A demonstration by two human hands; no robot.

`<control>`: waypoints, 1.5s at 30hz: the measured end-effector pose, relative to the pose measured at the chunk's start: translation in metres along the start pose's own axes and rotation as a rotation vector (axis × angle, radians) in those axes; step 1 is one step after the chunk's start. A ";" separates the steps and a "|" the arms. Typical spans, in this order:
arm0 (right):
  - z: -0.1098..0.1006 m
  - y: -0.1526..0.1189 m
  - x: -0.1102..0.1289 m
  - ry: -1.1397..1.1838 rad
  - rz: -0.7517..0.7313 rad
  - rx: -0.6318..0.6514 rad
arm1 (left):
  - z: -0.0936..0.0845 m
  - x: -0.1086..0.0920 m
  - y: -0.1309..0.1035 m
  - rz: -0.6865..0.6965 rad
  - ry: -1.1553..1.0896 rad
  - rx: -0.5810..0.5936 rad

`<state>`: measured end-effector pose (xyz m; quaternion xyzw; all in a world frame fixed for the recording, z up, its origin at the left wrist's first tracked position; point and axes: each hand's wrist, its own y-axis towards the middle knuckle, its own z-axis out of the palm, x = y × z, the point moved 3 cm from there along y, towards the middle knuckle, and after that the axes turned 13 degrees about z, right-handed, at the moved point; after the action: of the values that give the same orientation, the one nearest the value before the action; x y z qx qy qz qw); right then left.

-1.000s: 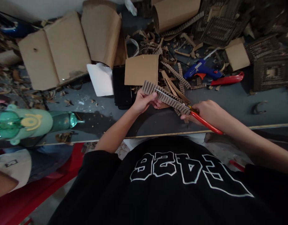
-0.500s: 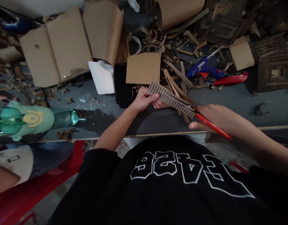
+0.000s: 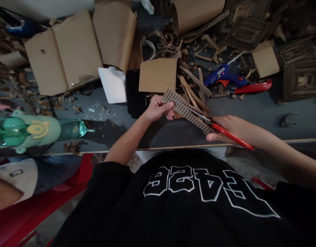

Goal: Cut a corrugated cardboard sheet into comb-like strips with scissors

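My left hand (image 3: 159, 109) pinches the far left end of a strip of corrugated cardboard (image 3: 187, 111), thumb on top. The strip slants down to the right above the grey table's front part. My right hand (image 3: 231, 128) is closed around red-handled scissors (image 3: 232, 136). Their blades run lengthwise along the strip, the tips close to my left thumb, and the cardboard is parted along them. Just beyond the strip lie loose cardboard strips (image 3: 195, 96) and a flat cardboard piece (image 3: 158, 75).
A blue glue gun (image 3: 226, 75) and a red-handled tool (image 3: 254, 87) lie at right. Folded cardboard (image 3: 78, 51), a black flat object (image 3: 136, 94) and a green bottle (image 3: 42, 130) are at left. Woven cardboard squares (image 3: 303, 80) stand far right. Another person's sleeve (image 3: 19, 173) shows at lower left.
The scissors have shifted slightly left along the strip, and the strip's near portion has swung a little down, widening the split. My left hand keeps its hold.
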<state>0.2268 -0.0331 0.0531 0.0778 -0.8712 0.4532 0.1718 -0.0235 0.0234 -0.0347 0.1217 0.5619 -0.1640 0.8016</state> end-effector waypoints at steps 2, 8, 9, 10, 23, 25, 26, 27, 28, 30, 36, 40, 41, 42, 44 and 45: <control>0.003 0.002 -0.002 -0.091 0.082 -0.115 | 0.004 0.001 -0.001 0.006 0.005 -0.005; 0.010 0.010 0.000 -0.144 0.055 -0.214 | 0.010 0.005 -0.003 -0.029 -0.047 -0.069; 0.010 0.012 0.002 -0.146 0.061 -0.212 | 0.010 0.005 -0.002 -0.027 -0.046 -0.073; 0.009 0.013 0.003 -0.151 0.074 -0.209 | 0.009 0.005 -0.002 -0.019 -0.042 -0.077; -0.001 0.032 0.013 -0.219 0.142 -0.276 | 0.001 0.012 0.009 0.103 -0.021 -0.172; 0.001 0.037 0.012 -0.183 0.117 -0.277 | -0.001 0.013 0.011 0.133 -0.032 -0.186; 0.002 0.038 0.012 -0.168 0.104 -0.278 | -0.002 0.013 0.012 0.143 -0.034 -0.191; 0.003 0.039 0.011 -0.152 0.097 -0.280 | -0.002 0.013 0.012 0.148 -0.034 -0.197; 0.003 0.039 0.010 -0.135 0.094 -0.280 | -0.001 0.013 0.011 0.151 -0.032 -0.204; 0.002 0.036 0.008 -0.094 0.100 -0.249 | 0.002 0.015 0.008 0.138 -0.024 -0.190; -0.002 0.014 0.013 -0.178 0.099 -0.188 | 0.018 0.020 -0.003 0.085 -0.027 -0.016; -0.001 0.010 0.022 -0.214 0.121 -0.190 | 0.020 0.018 -0.005 0.082 -0.072 -0.003; 0.000 0.011 0.023 -0.207 0.140 -0.190 | 0.020 0.018 -0.005 0.087 -0.078 -0.008; 0.001 0.013 0.023 -0.199 0.156 -0.198 | 0.019 0.018 -0.005 0.092 -0.084 -0.014; 0.003 0.017 0.021 -0.193 0.174 -0.224 | 0.019 0.017 -0.004 0.097 -0.092 -0.024; 0.004 0.020 0.020 -0.189 0.172 -0.232 | 0.019 0.017 -0.003 0.096 -0.096 -0.029</control>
<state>0.2015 -0.0245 0.0427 0.0247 -0.9334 0.3532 0.0576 -0.0028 0.0108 -0.0443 0.1288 0.5187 -0.1227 0.8363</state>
